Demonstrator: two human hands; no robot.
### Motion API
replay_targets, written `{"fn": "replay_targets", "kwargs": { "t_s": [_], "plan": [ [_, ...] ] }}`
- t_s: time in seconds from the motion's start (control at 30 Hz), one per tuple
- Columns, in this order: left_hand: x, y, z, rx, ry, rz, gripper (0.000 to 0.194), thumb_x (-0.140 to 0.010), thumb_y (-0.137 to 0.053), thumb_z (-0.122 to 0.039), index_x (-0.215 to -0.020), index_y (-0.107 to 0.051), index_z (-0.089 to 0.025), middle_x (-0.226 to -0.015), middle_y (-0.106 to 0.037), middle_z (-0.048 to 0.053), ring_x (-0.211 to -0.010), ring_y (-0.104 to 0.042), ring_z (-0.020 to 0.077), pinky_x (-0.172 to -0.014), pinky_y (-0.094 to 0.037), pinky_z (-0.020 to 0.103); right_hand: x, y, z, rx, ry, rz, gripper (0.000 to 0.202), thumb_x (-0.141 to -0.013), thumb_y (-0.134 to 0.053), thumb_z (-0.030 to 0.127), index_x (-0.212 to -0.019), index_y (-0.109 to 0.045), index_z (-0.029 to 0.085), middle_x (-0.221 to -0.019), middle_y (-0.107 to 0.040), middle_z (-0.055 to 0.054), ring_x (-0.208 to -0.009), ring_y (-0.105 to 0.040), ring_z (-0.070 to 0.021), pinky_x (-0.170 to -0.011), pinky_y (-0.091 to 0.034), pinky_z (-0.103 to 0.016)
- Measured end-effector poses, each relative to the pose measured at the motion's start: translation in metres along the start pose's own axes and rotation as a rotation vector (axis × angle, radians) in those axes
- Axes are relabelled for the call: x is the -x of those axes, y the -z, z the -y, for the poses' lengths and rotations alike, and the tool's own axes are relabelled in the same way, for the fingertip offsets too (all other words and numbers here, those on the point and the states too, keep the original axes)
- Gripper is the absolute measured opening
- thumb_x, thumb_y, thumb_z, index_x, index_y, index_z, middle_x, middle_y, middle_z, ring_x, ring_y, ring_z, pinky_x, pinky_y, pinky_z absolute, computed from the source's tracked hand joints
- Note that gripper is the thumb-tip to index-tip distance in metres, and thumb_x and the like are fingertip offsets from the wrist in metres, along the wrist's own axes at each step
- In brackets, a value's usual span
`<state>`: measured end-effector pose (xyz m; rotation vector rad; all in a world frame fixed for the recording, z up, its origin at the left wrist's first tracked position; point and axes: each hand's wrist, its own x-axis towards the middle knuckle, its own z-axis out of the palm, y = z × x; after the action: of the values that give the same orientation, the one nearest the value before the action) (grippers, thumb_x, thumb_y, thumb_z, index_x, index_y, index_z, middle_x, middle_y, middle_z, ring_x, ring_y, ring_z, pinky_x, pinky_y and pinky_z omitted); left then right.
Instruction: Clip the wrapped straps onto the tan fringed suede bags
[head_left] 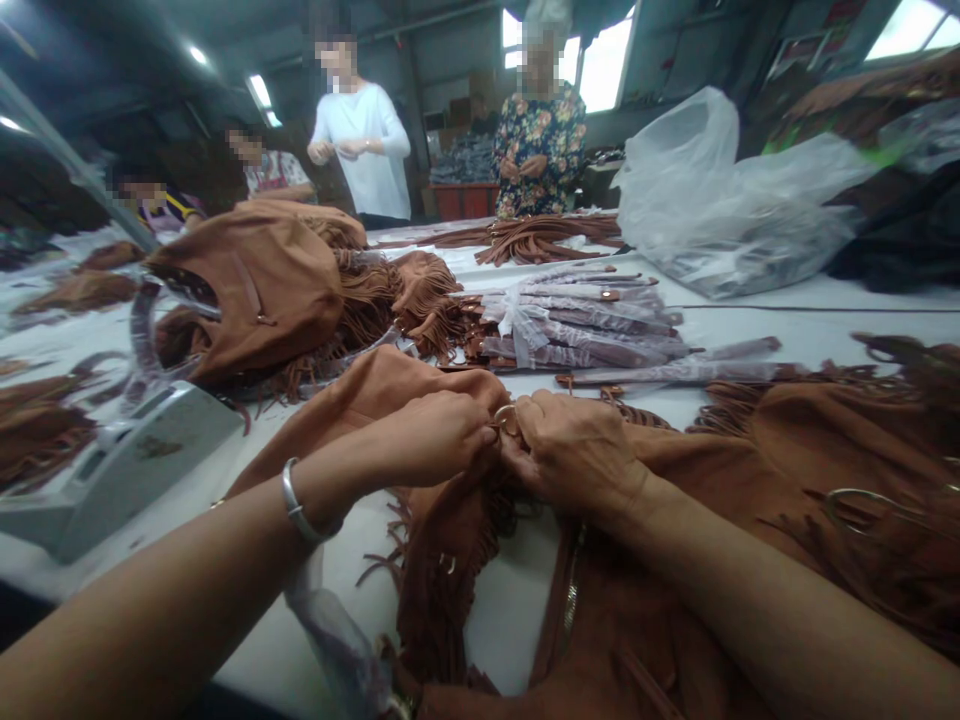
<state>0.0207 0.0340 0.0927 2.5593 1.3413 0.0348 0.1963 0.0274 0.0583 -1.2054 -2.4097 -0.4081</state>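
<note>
Both my hands meet at a small metal ring above a brown fringed bag. My left hand, with a silver bangle on the wrist, has its fingers pinched at the ring's left side on a bit of brown strap. On the other side, my right hand has thumb and fingers closed on the ring. The bag's brown material spreads beneath and around both hands, with a gold zipper showing below my right wrist.
A brown bag stands at left behind a grey device. Plastic-wrapped straps lie ahead, a clear plastic bag at right. Brown fringed pieces cover the right side. Several people stand or sit across the table.
</note>
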Motion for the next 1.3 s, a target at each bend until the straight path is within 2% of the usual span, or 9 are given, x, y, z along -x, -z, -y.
{"fn": "replay_targets", "kwargs": {
  "t_s": [0.13,0.47,0.7,0.83,0.93,1.03,1.17,1.23,1.3],
  "plan": [
    [-0.001,0.006,0.001,0.105,-0.026,0.054,0.029,-0.086,-0.037,-0.024,-0.070,-0.060,-0.015,-0.073,-0.060,0.002,-0.065,-0.049,0.0127,-0.064,-0.036,0.024,-0.001,0.000,-0.007,-0.084,0.033,0.031,0.024,-0.081,-0.045,0.034,-0.077,-0.060,0.016,-0.075,-0.061,-0.005,-0.062,-0.052,-0.0159,-0.054,-0.019,-0.028],
    [-0.012,0.014,0.015,0.718,0.016,0.301,0.025,-0.076,-0.054,-0.034,-0.069,-0.063,-0.011,-0.057,-0.049,0.000,-0.051,-0.041,0.0085,-0.047,-0.031,0.020,-0.002,-0.002,-0.023,-0.349,0.275,0.088,0.020,-0.074,-0.053,0.034,-0.068,-0.058,0.015,-0.066,-0.060,-0.002,-0.057,-0.049,-0.0109,-0.053,-0.024,-0.025],
    [-0.021,0.019,0.023,0.832,0.004,0.490,0.026,-0.072,-0.063,-0.036,-0.068,-0.065,-0.010,-0.053,-0.047,0.000,-0.047,-0.036,0.0073,-0.043,-0.025,0.020,-0.001,-0.003,-0.022,-0.336,0.340,0.108,0.023,-0.074,-0.053,0.038,-0.071,-0.057,0.016,-0.070,-0.060,-0.002,-0.061,-0.050,-0.0123,-0.055,-0.026,-0.024],
    [-0.016,0.015,0.028,0.858,0.098,0.342,0.031,-0.077,-0.058,-0.040,-0.065,-0.057,-0.011,-0.051,-0.041,-0.003,-0.046,-0.033,0.0061,-0.042,-0.023,0.019,-0.002,-0.009,-0.019,-0.204,0.153,0.052,0.036,-0.078,-0.053,0.050,-0.080,-0.057,0.014,-0.077,-0.059,-0.006,-0.068,-0.051,-0.0162,-0.059,-0.028,-0.026],
    [-0.011,0.009,0.028,0.796,0.145,0.244,0.034,-0.078,-0.053,-0.044,-0.067,-0.055,-0.012,-0.052,-0.039,-0.004,-0.044,-0.031,0.0055,-0.041,-0.023,0.018,-0.003,-0.011,-0.014,-0.158,0.066,0.054,0.031,-0.082,-0.051,0.045,-0.084,-0.056,0.014,-0.080,-0.059,-0.007,-0.072,-0.051,-0.0173,-0.062,-0.029,-0.027],
    [-0.008,0.004,0.019,0.686,0.133,0.109,0.032,-0.082,-0.048,-0.042,-0.070,-0.056,-0.013,-0.053,-0.040,-0.004,-0.044,-0.032,0.0060,-0.041,-0.025,0.018,-0.003,-0.009,-0.011,-0.129,-0.007,0.029,0.025,-0.082,-0.050,0.038,-0.084,-0.056,0.014,-0.080,-0.059,-0.007,-0.072,-0.051,-0.0181,-0.061,-0.028,-0.028],
    [-0.006,0.006,-0.002,0.421,0.077,-0.139,0.029,-0.083,-0.047,-0.032,-0.061,-0.055,-0.015,-0.059,-0.050,-0.002,-0.055,-0.043,0.0089,-0.052,-0.034,0.019,-0.002,-0.006,-0.013,-0.114,-0.044,0.005,0.026,-0.084,-0.045,0.037,-0.080,-0.057,0.014,-0.077,-0.059,-0.007,-0.067,-0.051,-0.0172,-0.057,-0.025,-0.028],
    [-0.007,0.009,-0.007,0.331,0.056,-0.165,0.028,-0.083,-0.046,-0.029,-0.061,-0.057,-0.015,-0.062,-0.053,-0.001,-0.060,-0.046,0.0101,-0.056,-0.036,0.019,-0.002,-0.005,-0.015,-0.118,-0.014,0.019,0.026,-0.084,-0.043,0.036,-0.080,-0.057,0.014,-0.077,-0.059,-0.007,-0.066,-0.052,-0.0170,-0.055,-0.023,-0.028],
    [-0.010,0.012,-0.008,0.341,0.018,-0.127,0.027,-0.082,-0.045,-0.028,-0.063,-0.059,-0.015,-0.062,-0.054,-0.001,-0.060,-0.047,0.0099,-0.056,-0.036,0.019,-0.002,-0.004,-0.018,-0.130,0.030,0.036,0.026,-0.084,-0.043,0.035,-0.080,-0.057,0.014,-0.078,-0.060,-0.007,-0.066,-0.053,-0.0172,-0.055,-0.022,-0.028]
  ]
}}
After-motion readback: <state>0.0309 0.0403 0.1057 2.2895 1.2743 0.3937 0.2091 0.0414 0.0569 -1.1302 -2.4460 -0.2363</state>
